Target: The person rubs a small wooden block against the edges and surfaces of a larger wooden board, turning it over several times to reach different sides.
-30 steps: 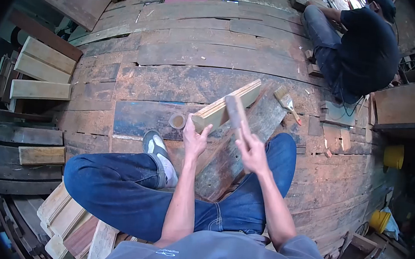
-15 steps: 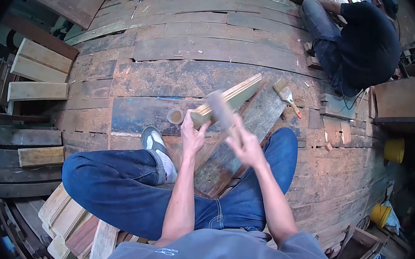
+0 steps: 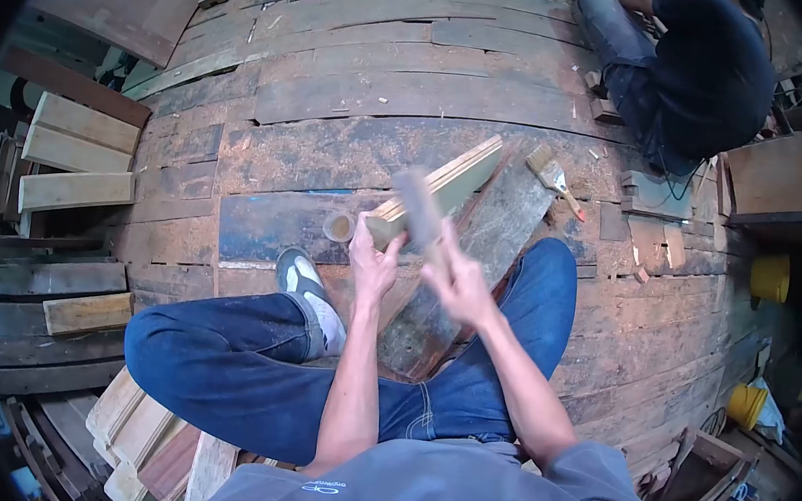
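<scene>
My left hand (image 3: 373,262) is closed around the near end of a wooden board (image 3: 466,181), which shows a pale grooved edge and a greenish face. That board slants up and away to the right, above a worn grey plank (image 3: 510,224). In my right hand (image 3: 461,283) is the handle of a wooden mallet (image 3: 415,204), its head blurred by motion. The mallet head overlaps the board near its closer end, just right of my left fingers. A paintbrush (image 3: 550,176) with a pale handle and red tip rests across the plank's far end.
A small cup (image 3: 338,226) stands on the floorboards left of my hands, near my shoe (image 3: 300,275). Cut wood pieces (image 3: 84,138) are stacked at the left, more (image 3: 146,439) beside my leg. Another person (image 3: 697,81) sits at the upper right. Sawdust covers the floor.
The mallet and my right hand have shifted slightly left, with the head now more upright over the board. My left hand keeps its hold, and the view has tilted slightly.
</scene>
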`<state>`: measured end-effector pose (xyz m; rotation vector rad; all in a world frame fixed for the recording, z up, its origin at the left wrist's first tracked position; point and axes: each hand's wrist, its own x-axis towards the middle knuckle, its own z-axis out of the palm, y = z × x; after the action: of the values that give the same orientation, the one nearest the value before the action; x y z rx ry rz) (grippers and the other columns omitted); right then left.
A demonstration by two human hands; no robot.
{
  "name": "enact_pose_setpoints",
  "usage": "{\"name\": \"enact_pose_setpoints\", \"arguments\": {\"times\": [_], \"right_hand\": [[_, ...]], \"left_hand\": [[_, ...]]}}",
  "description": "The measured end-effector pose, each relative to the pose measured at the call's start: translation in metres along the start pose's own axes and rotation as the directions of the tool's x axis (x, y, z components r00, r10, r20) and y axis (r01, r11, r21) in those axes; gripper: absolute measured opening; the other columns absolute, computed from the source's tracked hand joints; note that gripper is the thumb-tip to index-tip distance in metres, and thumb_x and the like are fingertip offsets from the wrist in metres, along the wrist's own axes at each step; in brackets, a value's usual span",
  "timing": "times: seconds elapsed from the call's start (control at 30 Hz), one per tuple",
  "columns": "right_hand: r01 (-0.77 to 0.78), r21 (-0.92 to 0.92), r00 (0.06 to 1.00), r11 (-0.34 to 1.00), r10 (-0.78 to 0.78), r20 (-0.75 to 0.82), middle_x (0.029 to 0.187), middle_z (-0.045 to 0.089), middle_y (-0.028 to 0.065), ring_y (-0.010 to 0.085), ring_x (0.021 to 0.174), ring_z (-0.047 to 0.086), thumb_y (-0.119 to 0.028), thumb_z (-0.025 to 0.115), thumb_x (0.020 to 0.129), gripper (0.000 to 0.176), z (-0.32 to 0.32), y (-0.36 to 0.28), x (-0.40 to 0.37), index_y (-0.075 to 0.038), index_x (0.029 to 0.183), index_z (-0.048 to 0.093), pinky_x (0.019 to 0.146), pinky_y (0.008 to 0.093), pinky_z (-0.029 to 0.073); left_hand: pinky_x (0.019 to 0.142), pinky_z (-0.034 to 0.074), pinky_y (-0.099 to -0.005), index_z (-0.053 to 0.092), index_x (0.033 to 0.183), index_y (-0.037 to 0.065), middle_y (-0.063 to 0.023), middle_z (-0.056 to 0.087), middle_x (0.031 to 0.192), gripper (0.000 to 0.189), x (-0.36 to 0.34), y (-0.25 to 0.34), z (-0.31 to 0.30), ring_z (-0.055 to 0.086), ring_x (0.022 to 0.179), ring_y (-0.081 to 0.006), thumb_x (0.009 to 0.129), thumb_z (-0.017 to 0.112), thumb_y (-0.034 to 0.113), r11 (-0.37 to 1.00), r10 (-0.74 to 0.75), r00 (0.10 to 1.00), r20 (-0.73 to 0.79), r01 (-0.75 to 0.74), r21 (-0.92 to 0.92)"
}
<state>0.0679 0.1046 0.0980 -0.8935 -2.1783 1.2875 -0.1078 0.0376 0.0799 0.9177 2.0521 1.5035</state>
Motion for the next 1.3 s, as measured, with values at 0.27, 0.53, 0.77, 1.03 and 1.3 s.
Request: {"name": "enact_pose_setpoints", "arguments": {"times": [0.27,0.53,0.77,1.03,1.3], "right_hand": [[-0.360,0.070,0.917,0.930,0.366,-0.161,0.135,0.064,0.0255,0.0366,0.123,0.065,-0.035,0.067,0.097,0.081,-0.026,0.048,0.009,-0.007,0.161,0.027,0.104,0.0398,0.050],[-0.429,0.177,0.886,0.886,0.451,-0.107,0.146,0.056,0.0243,0.0312,0.137,0.055,-0.039,0.068,0.097,0.081,-0.025,0.041,0.002,-0.008,0.161,0.029,0.112,0.0372,0.042],[-0.464,0.104,0.878,0.879,0.473,-0.074,0.148,0.054,0.0250,0.0360,0.138,0.052,-0.046,0.067,0.096,0.084,-0.020,0.049,0.001,-0.008,0.160,0.030,0.114,0.0386,0.041],[-0.567,0.244,0.819,0.787,0.569,0.070,0.161,0.042,0.0163,0.0268,0.148,0.040,-0.040,0.066,0.098,0.080,-0.029,0.023,0.003,-0.009,0.162,0.028,0.120,0.0354,0.031],[-0.489,0.532,0.804,0.692,0.594,-0.033,0.164,0.036,0.0171,0.0246,0.149,0.037,-0.035,0.066,0.099,0.083,-0.044,0.033,-0.006,0.001,0.161,0.024,0.120,0.0321,0.029]], "left_hand": [[0.086,0.054,-0.0389,0.057,0.117,0.000,-0.0162,0.072,0.104,0.045,-0.001,-0.001,0.002,0.070,0.097,-0.0267,0.079,0.082,0.004,0.999,-0.035,0.997,-0.062,0.033,-0.040],[0.092,0.052,-0.0320,0.060,0.118,0.004,-0.0075,0.070,0.113,0.043,-0.002,0.000,0.002,0.065,0.102,-0.0158,0.081,0.082,0.005,0.981,-0.182,0.982,-0.047,0.178,-0.074],[0.098,0.049,-0.0325,0.052,0.127,0.002,-0.0111,0.065,0.125,0.049,-0.005,0.000,-0.007,0.062,0.112,-0.0177,0.087,0.079,0.007,0.876,-0.324,0.929,0.176,0.365,-0.316],[0.109,0.046,-0.0353,0.043,0.152,0.001,-0.0145,0.058,0.143,0.061,-0.010,0.014,-0.008,0.057,0.130,-0.0230,0.097,0.068,0.012,0.799,-0.244,0.947,0.209,0.318,-0.511],[0.084,0.059,-0.0405,0.062,0.127,0.005,-0.0144,0.066,0.124,0.054,-0.010,-0.020,0.000,0.067,0.109,-0.0215,0.106,0.049,0.052,0.452,-0.419,0.656,0.628,0.751,-0.482]]}}
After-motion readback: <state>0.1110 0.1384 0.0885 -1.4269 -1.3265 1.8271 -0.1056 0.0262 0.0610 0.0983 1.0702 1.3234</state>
